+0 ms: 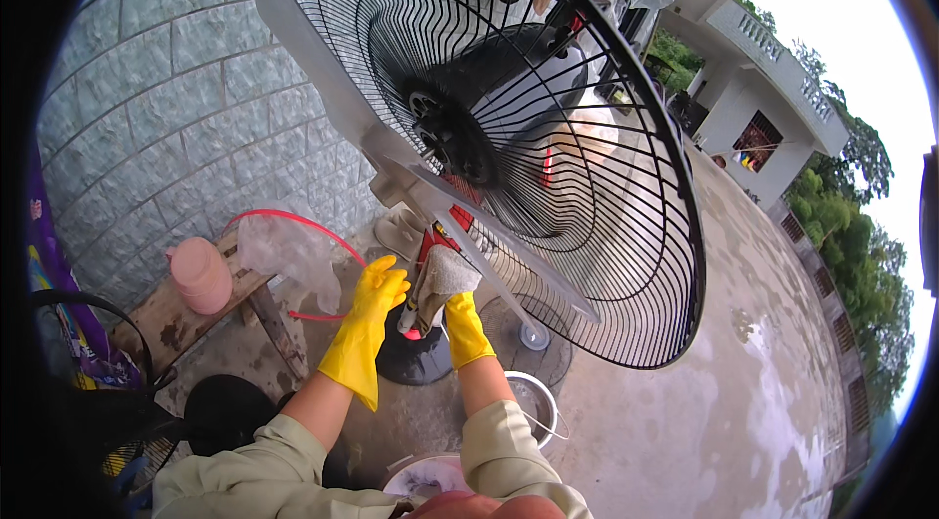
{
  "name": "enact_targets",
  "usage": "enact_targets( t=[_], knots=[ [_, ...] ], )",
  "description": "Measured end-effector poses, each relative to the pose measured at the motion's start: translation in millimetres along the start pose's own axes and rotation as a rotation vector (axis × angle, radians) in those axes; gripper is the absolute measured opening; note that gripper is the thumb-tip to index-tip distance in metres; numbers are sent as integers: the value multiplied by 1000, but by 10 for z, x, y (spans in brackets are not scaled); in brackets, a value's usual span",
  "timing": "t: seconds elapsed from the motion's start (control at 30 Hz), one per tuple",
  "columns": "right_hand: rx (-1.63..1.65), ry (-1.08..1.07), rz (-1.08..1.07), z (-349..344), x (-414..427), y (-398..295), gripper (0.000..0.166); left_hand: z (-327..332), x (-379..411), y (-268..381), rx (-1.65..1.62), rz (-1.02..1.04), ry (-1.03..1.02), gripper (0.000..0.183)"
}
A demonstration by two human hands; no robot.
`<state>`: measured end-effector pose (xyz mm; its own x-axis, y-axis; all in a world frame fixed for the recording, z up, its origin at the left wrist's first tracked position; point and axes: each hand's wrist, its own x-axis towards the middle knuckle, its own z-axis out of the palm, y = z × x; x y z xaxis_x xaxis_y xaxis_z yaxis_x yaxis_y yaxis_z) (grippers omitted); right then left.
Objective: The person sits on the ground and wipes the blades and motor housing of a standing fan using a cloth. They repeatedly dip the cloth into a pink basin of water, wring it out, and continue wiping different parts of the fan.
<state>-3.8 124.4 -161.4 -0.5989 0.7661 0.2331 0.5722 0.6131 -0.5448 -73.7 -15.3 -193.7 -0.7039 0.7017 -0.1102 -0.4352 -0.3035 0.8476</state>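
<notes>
Before me stands a pedestal fan with its black wire rear grille (623, 240) and grey plastic blades (323, 71) exposed. My right hand (466, 328), in a yellow rubber glove, holds a greyish cloth (449, 273) just below the blade hub. The cloth hides its fingertips. To the left, my left hand (367, 306), gloved in yellow too, has bent, parted fingers and nothing visible in them. It is close to the cloth but looks apart from it. Beneath both hands is the fan's round black base (418, 361).
A pink lidded jug (199, 275) stands on a wooden bench (169, 324) against the tiled wall (191, 93). Beside it hang a clear plastic bag (286, 251) and a red hose (323, 224). A round fan grille (561, 361) and a white bucket (544, 390) are on the wet concrete.
</notes>
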Motion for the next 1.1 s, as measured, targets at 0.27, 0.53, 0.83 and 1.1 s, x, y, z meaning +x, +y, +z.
enact_targets(
  t=[0.27, 0.53, 0.83, 1.1],
  knots=[
    [-409, -121, 34, -19, -184, -142, 39, -21, 18, -379, 524, 153, -26, 79],
    [-550, 98, -506, -346, -213, -611, 16, -31, -561, 320, -88, -242, -611, 61],
    [-338, 187, -344, -214, -201, -127, 30, -160, 108, 116, -319, 181, -183, 19],
    [1206, -609, -242, -390, -1041, -496, 44, -628, 67, 581, -464, 414, 68, 32]
  ],
)
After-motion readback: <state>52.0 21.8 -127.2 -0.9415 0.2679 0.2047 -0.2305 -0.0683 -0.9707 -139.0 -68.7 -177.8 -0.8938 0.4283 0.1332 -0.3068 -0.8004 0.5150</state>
